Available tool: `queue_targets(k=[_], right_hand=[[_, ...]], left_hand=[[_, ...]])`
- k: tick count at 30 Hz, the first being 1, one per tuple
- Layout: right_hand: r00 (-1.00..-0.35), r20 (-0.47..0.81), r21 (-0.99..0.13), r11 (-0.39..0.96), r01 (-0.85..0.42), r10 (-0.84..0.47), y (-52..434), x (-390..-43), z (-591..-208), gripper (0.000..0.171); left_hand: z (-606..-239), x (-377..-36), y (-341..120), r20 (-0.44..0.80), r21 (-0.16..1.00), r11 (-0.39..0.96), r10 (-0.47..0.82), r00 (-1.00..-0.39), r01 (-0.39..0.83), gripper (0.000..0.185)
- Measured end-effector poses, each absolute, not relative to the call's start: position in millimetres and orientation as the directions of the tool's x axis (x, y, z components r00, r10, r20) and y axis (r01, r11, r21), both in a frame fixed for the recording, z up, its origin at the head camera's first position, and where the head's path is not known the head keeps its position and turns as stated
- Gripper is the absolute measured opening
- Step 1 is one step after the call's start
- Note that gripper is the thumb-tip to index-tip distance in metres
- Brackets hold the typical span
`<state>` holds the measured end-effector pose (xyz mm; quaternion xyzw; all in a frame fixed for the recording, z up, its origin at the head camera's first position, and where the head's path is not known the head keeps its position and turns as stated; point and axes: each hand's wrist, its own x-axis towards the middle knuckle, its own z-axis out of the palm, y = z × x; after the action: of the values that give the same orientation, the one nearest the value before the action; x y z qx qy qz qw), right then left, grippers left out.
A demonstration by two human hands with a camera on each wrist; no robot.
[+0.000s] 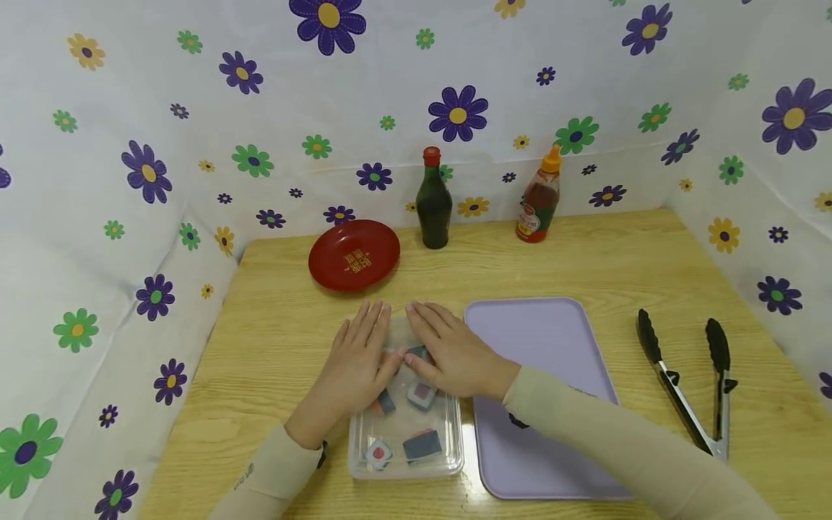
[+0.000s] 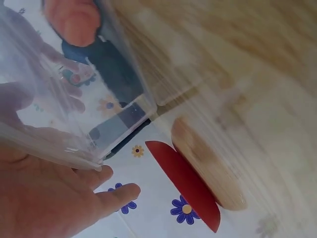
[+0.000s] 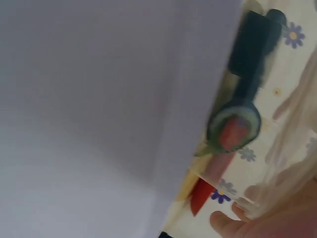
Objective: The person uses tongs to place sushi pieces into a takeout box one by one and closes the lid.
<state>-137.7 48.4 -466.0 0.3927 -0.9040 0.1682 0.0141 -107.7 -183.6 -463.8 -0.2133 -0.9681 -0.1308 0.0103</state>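
Handling first: we judge the clear plastic container (image 1: 406, 426) to be light, thin-walled and somewhat flexible, with a smooth, slippery lid; the sushi pieces (image 1: 421, 393) inside are soft and would shift or deform if the box were tilted. We would take hold at the stiffer rim or the two long side walls, not at the flat centre of the lid, which probably bows under pressure.

Position: the container lies on the wooden table (image 1: 279, 339), touching or just beside the left edge of the lilac tray (image 1: 546, 347). Its long axis runs away from us, toward the red plate (image 1: 354, 254); the far end sits under our hands.

Hands: our left hand (image 1: 357, 361) and right hand (image 1: 448, 350) rest flat on the far part of the lid, fingers straight and held close together, the fingertips pointing away from us. The thumbs meet near the lid's midline. Whether any finger hooks under the rim, we cannot tell.

Nearby: metal tongs (image 1: 689, 383) lie well apart, right of the tray.
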Motion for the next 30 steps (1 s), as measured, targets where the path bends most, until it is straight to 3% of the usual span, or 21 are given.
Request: queue_targets(k=[5, 10, 19, 30], right_hand=[[-0.715, 0.069, -0.324, 0.662, -0.676, -0.696, 53.5, -128.5, -453.2, 0.081], [-0.697, 0.039, -0.319, 0.652, -0.687, -0.716, 59.7, -98.3, -446.7, 0.087], [-0.62, 0.1, -0.253, 0.583, -0.772, -0.778, 71.7, -42.6, -449.7, 0.086], [-0.62, 0.144, -0.212, 0.588, -0.78, -0.771, 71.6, -34.6, -462.9, 0.089]], left_hand=[[-461.2, -102.1, -185.5, 0.073, 0.241, 0.874, 0.418, -0.906, 0.422, 0.076], [-458.3, -71.3, -186.1, 0.09, 0.227, 0.876, 0.416, -0.905, 0.426, 0.079], [-456.1, -13.6, -185.1, 0.059, 0.285, 0.871, 0.4, -0.915, 0.399, 0.089], [-468.1, -4.5, -183.4, 0.133, 0.263, 0.878, 0.379, -0.916, 0.401, 0.094]])
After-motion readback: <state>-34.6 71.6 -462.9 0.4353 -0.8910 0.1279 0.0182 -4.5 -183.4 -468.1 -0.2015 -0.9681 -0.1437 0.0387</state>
